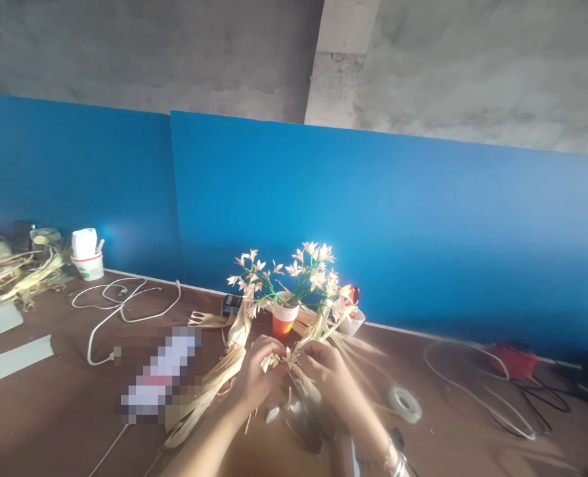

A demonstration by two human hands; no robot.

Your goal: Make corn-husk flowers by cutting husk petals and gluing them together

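Note:
My left hand point(263, 371) and my right hand point(321, 368) come together low in the middle of the head view, fingers closed. Between their fingertips is a small pale flower point(289, 358) that looks made of dried corn husk, partly hidden by the fingers. Just beyond them stands an orange and white paper cup point(284, 321) with green-stemmed husk flowers point(316, 275) in it. Long strips of dried husk point(209, 384) lie left of my left hand. Beneath the hands, a dark object and small pale pieces are too blurred to name.
Right of my right hand lies a roll of clear tape point(404, 404). A white cable point(120, 305) and a pixelated white object point(159, 374) lie on the left. A husk pile point(20, 271) and white tub point(88, 265) stand farther left. A blue partition point(373, 218) closes the back.

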